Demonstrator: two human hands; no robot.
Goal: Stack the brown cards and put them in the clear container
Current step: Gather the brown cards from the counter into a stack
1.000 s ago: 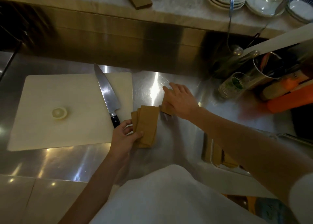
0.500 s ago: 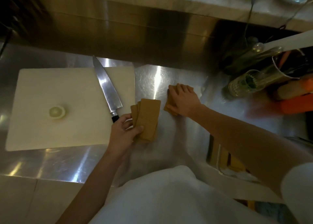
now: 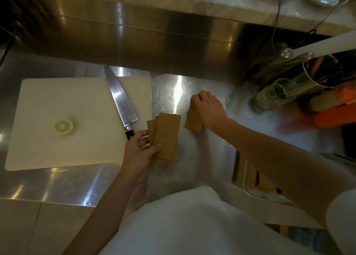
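On the steel counter lies a fanned bunch of brown cards (image 3: 166, 133), pinched at its lower left by my left hand (image 3: 139, 150), thumb on top. To the right, my right hand (image 3: 210, 110) curls over a second small pile of brown cards (image 3: 193, 119) and grips its right edge. The clear container (image 3: 248, 179) sits at the lower right under my right forearm, with more brown cards (image 3: 264, 183) inside; much of it is hidden by the arm.
A white cutting board (image 3: 77, 120) at the left carries a chef's knife (image 3: 120, 98) and a lemon slice (image 3: 63, 126). A glass jar (image 3: 273, 96), metal cup with tools and orange items crowd the right. Bowls stand on the back ledge.
My right hand has gone from lying flat on the right pile to curling around it and drawing it slightly nearer. My left hand keeps its hold on the fanned cards.
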